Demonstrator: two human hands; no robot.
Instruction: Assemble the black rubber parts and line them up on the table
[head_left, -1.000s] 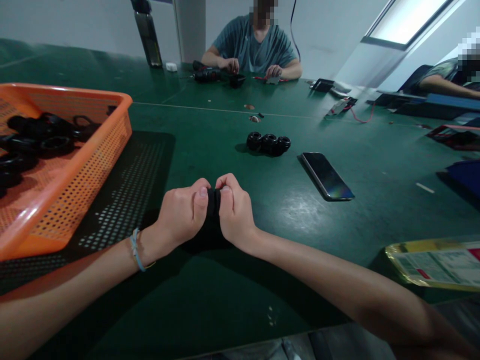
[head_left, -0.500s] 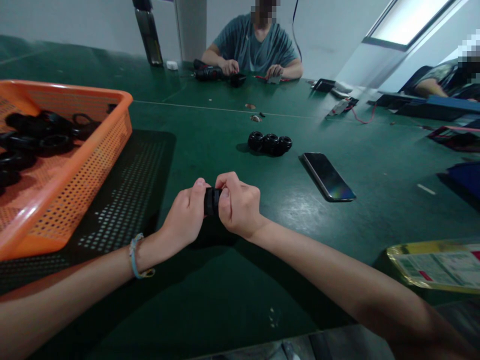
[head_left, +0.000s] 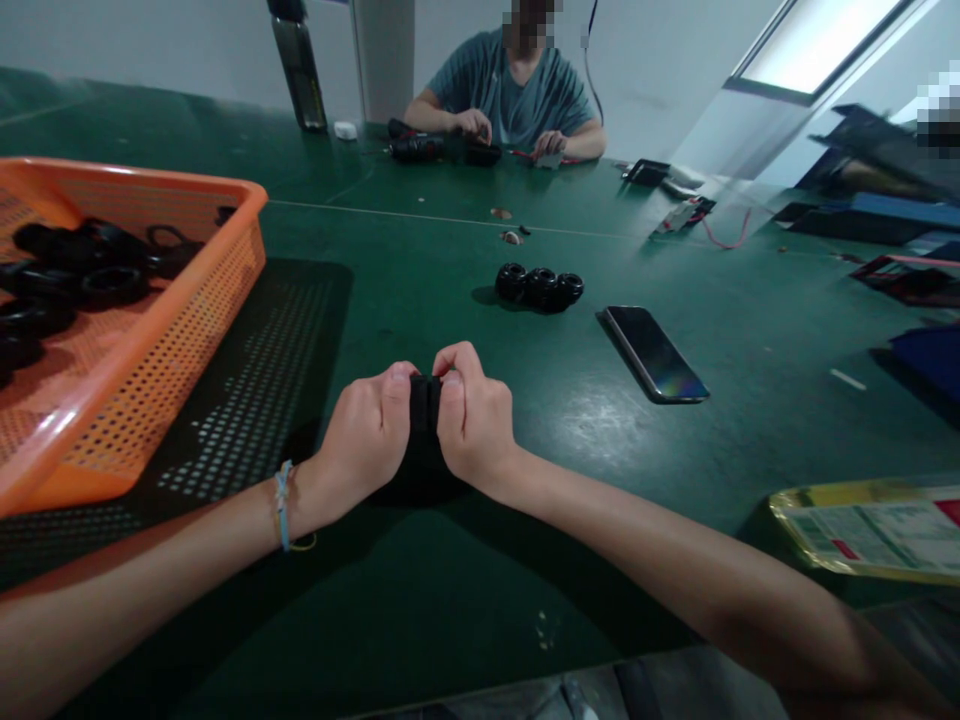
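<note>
Centre frame: left hand (head_left: 373,425) and right hand (head_left: 471,420) both clenched around small black ribbed plastic fitting (head_left: 424,398). Probably light, rigid; best gripped at ridged ends.

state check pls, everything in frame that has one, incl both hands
left hand: closed on black part
right hand: closed on same part
black part: held between both hands, above table
orange basket: upright, holds black rings
three black parts: in a row on the table
phone: flat, screen dark
bottle: upright at far edge
</note>
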